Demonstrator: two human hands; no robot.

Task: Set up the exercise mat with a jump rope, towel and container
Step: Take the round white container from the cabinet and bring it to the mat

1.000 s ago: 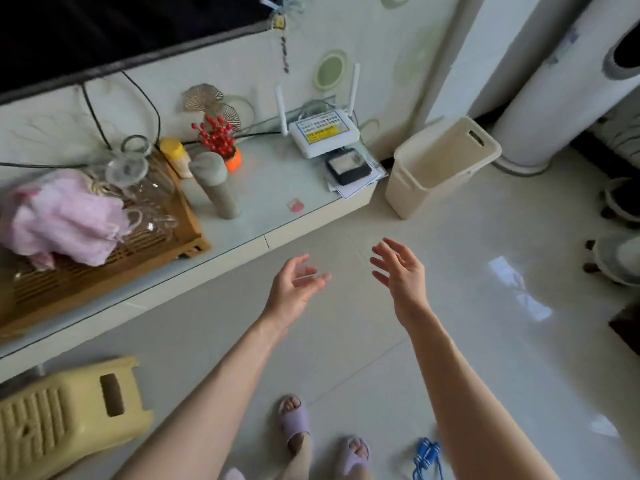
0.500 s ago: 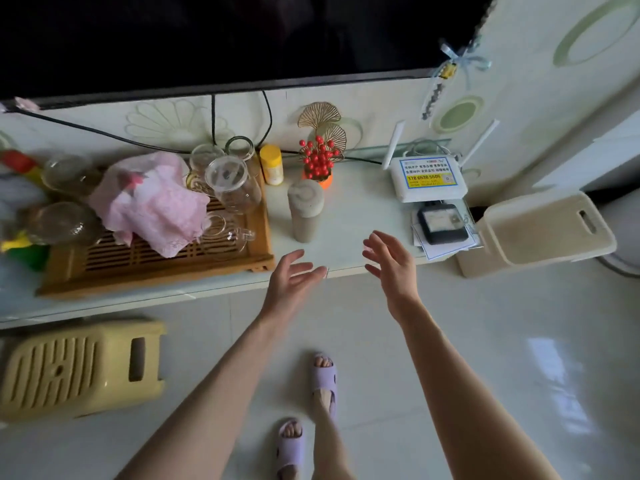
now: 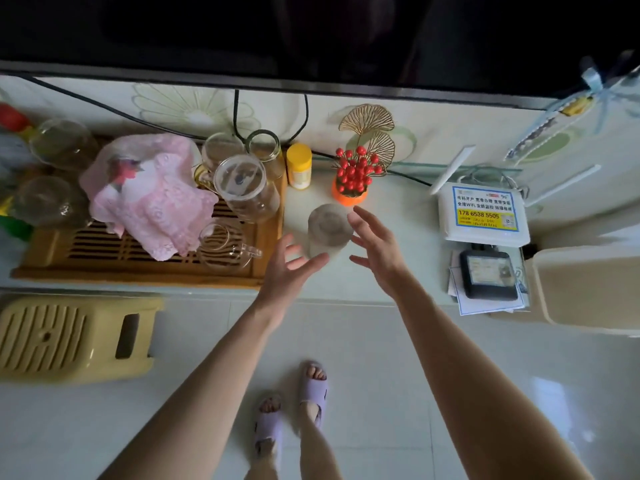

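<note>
A grey-beige cylindrical container [image 3: 328,230] stands upright on the low white counter [image 3: 398,271]. My left hand [image 3: 289,271] is open just left of and below it, fingers spread, close to its base. My right hand [image 3: 375,251] is open on its right side, fingertips near its rim. Neither hand grips it. A pink lacy cloth [image 3: 152,199] lies crumpled on the wooden tea tray [image 3: 138,268] to the left. No mat or jump rope is in view.
Glass jars and cups [image 3: 246,188] crowd the tray. A yellow bottle [image 3: 299,165], a red berry ornament [image 3: 355,174], a white router [image 3: 483,213] and a black device [image 3: 488,275] share the counter. A yellow plastic stool [image 3: 69,337] and beige bin [image 3: 588,289] stand on the tiled floor.
The view turned left and closer to the counter. Both hands moved forward from over the floor to either side of the container. The blue jump rope by my feet left the view.
</note>
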